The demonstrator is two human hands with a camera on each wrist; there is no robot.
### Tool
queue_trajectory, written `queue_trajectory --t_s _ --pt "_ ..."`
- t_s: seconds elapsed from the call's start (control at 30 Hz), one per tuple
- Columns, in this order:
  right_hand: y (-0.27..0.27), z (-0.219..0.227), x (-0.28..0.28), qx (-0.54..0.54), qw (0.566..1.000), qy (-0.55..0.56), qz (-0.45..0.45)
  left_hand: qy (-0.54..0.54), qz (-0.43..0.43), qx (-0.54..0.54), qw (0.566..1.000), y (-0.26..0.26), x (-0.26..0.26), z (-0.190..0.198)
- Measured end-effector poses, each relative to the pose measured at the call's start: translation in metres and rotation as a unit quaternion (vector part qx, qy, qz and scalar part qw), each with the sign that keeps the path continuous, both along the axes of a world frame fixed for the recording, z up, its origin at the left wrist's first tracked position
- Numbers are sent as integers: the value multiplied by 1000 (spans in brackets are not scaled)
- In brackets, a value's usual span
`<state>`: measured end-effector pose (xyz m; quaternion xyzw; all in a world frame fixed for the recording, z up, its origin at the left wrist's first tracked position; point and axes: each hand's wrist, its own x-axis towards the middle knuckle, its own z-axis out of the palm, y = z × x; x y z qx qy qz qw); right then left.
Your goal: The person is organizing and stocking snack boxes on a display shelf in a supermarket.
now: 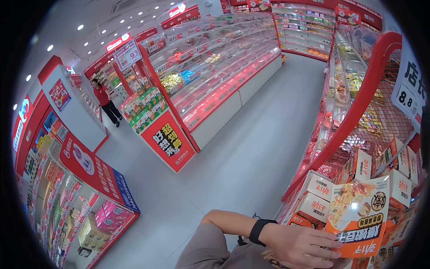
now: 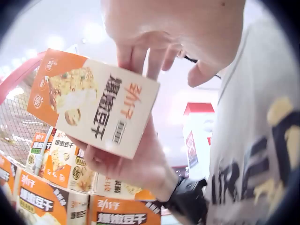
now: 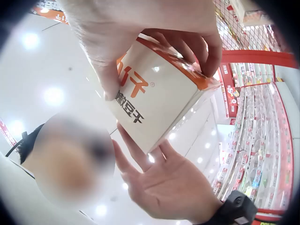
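A white and orange box of dried tofu (image 1: 358,215) is tilted in front of the body, at the lower right of the head view. My right hand (image 3: 145,18) grips it, thumb on one face and fingers over the opposite edge. My left hand (image 1: 304,246) lies against the box with its fingers extended; in the right wrist view, these straight fingers touch the underside. The left wrist view shows the box (image 2: 93,103) between both hands. Similar boxes (image 1: 313,206) are stacked just behind it.
A red-framed mesh rack (image 1: 371,89) with a price sign (image 1: 410,89) rises at the right. Across the aisle floor (image 1: 251,148) stand clear-covered snack bins (image 1: 215,76). A low display shelf (image 1: 85,215) is at the left. A person in a red top (image 1: 105,101) stands farther back.
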<state>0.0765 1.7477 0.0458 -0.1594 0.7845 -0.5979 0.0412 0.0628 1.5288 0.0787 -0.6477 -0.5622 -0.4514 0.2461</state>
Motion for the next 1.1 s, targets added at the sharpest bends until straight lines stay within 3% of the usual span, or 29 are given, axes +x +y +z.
queue_trajectory --t_s 0.07,0.17,0.27,0.37,0.5,0.57,0.63,0.67,0.77,0.8,0.9,1.0,1.03,1.1 --pt "-3 0 2 -64 997 12 -43 43 27 -74 996 -11 -18 8" --pt "-9 2 9 -159 984 29 -79 16 110 -142 984 -25 -38 58" --pt "-8 0 10 -222 973 7 -59 -3 198 -294 935 -30 -36 97" --pt "-3 -14 11 -230 968 -98 -9 -76 144 -375 913 -26 -45 93" --pt "-14 10 6 -148 985 -30 88 -124 21 -434 892 -38 -80 99" --pt "-26 21 1 -117 984 13 130 -188 -51 -414 889 -43 -99 92" --pt "-37 20 3 -131 983 -12 131 -221 -116 -404 880 -47 -122 78" --pt "-39 19 3 -138 981 -22 133 -226 -125 -401 879 -48 -126 72" --pt "-37 14 -1 -79 982 -44 166 -185 -48 -416 889 -47 -110 63" --pt "-38 14 -3 -79 984 -44 154 -120 1 -413 903 -45 -103 64" --pt "-33 18 -2 -61 994 -22 87 -166 62 -301 937 -73 -106 34" --pt "-21 12 9 -19 995 79 -62 -376 127 -74 915 -102 -127 -12" --pt "-17 9 12 -41 994 65 -71 -415 137 16 899 -106 -138 -34" --pt "-9 5 17 -81 993 38 -83 -553 156 179 798 -91 -160 -56"
